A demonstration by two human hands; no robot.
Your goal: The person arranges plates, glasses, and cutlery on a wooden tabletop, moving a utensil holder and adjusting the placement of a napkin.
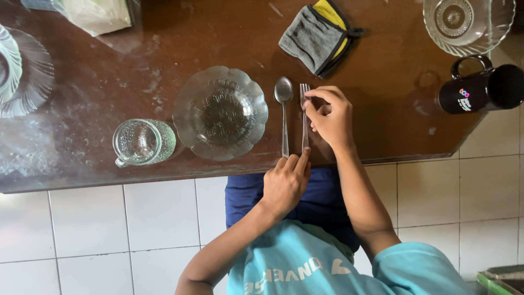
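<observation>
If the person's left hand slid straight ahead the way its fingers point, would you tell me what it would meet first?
The left hand points up the table along the fork and spoon. It already touches their handle ends; beyond them lies the grey and yellow cloth, probably next.

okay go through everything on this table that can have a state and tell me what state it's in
Fork: flat, both hands on it.
Spoon: flat, beside the fork.
Glass bowl: upright, empty.
Glass mug: on its side.
Black mug: on its side.
Cloth: folded.
Left hand: touching handle end.
Right hand: touching the tines.
</observation>
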